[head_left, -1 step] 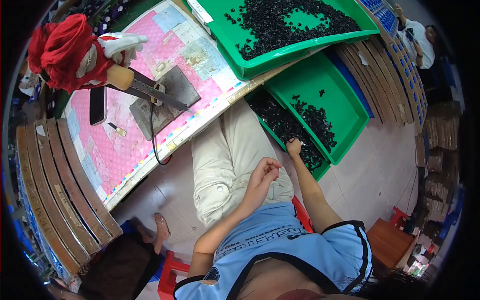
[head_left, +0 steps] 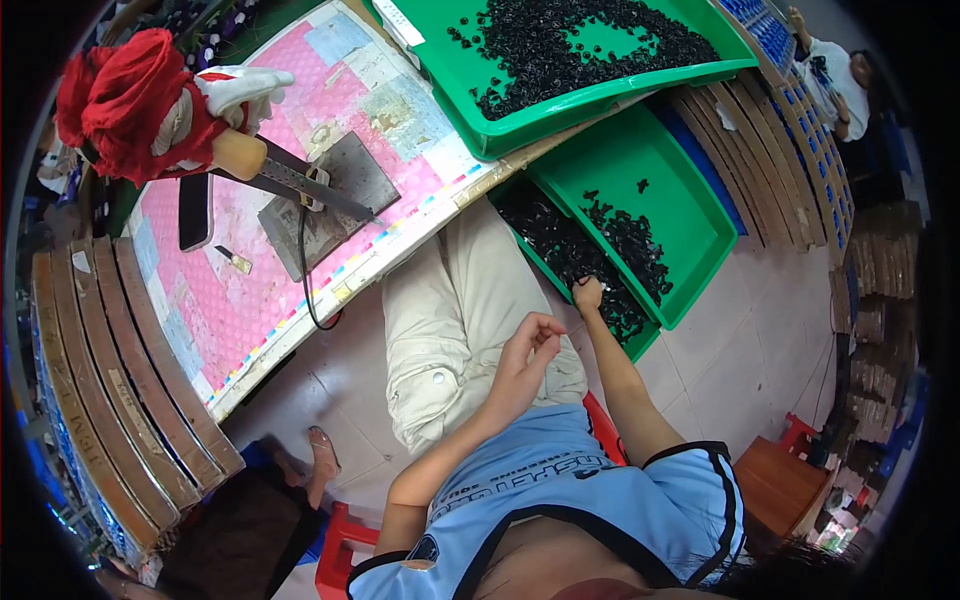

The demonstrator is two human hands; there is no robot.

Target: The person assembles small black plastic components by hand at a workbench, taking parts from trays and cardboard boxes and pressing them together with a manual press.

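Note:
My right hand reaches down into a low green bin on my right, its fingers bent and closed among small black parts. The fingertips are partly hidden in the pile. Over my lap hovers my left hand, palm turned inward, fingers loosely curled with a gap to the thumb and nothing visible in it. Beside the low bin, a second green bin holds more black parts. A larger green tray of small black pieces rests on the table above.
On the pink-covered table stand a metal plate and a lever tool with a red cloth-wrapped end. A phone and a small blade lie nearby. Stacked boards flank the left; crates stand at right.
My hands and the bins stay the same. Far right, another person's arm has shifted slightly.

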